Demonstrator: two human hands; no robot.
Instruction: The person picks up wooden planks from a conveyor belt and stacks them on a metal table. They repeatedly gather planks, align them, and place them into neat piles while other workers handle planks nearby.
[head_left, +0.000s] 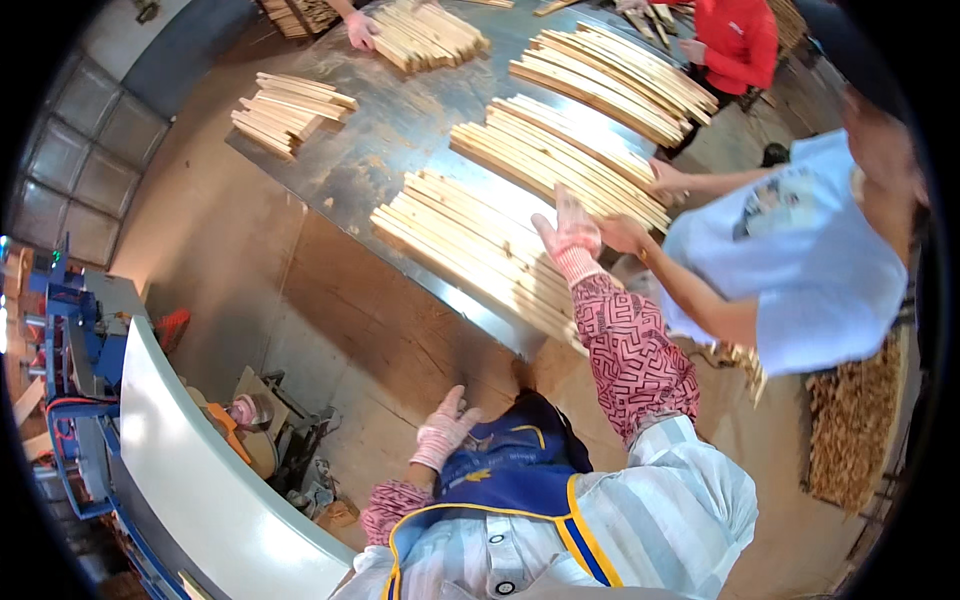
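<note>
The metal desk [400, 140] fills the upper middle of the frame. Your gloved right hand [570, 232] lies open on the nearest stack of wooden slats [470, 245] at centre, seemingly straightening it; squaring its ends looks next. Your left hand [445, 425] hangs open, empty, lower centre.

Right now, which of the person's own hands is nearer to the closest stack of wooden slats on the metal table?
Right. The right hand rests on the stack of wooden slats; the left hand hangs lower, off the table, near the blue apron.
</note>
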